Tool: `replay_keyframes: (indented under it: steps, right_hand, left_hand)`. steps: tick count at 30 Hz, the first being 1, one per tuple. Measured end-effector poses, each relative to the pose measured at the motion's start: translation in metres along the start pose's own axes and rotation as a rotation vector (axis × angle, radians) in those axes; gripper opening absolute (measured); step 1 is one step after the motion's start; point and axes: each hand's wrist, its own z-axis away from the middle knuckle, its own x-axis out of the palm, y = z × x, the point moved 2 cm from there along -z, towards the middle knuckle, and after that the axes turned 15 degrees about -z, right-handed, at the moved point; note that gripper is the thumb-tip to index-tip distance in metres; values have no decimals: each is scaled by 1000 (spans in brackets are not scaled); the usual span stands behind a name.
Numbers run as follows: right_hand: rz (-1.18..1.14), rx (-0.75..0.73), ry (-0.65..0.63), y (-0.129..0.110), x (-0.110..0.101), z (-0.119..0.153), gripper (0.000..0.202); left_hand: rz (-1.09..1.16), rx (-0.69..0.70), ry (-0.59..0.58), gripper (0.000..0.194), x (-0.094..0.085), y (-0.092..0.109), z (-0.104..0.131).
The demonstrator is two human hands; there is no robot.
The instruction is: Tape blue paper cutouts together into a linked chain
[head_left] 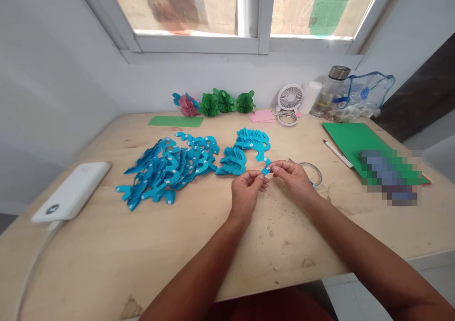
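Between my two hands is the end of a blue folded paper strip [261, 153], which carries small white squares. My left hand [248, 188] pinches its lower tip with thumb and fingers. From the right side, my right hand [293, 178] grips the same tip with thumb and forefinger. The strip runs back to a bunch of folds behind my hands. Just left of it sits another folded blue bunch [232, 161]. A large pile of blue cut paper [177, 164] with white squares spreads farther left.
A tape roll [321, 171] lies right of my right hand. Farther right are a pen [337, 154] and green sheets [355, 138]. Paper figures [223, 101], a small fan [290, 97] and a bottle [327, 93] line the back. A white power bank [73, 191] lies left.
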Motion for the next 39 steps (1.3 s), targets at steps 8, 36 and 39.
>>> replay_keyframes:
  steps: [8,36,39]
  right_hand:
    - [86,-75,-68,0,8,4,20]
    - [173,-199,-44,3,7,5,19]
    - [49,-96,-12,5,7,4,20]
  left_hand:
    - [26,16,27,13,-1,-2,-2]
    - [52,-47,31,17,-2,-5,-5]
    - [42,-22,35,19,-3,-4,-4]
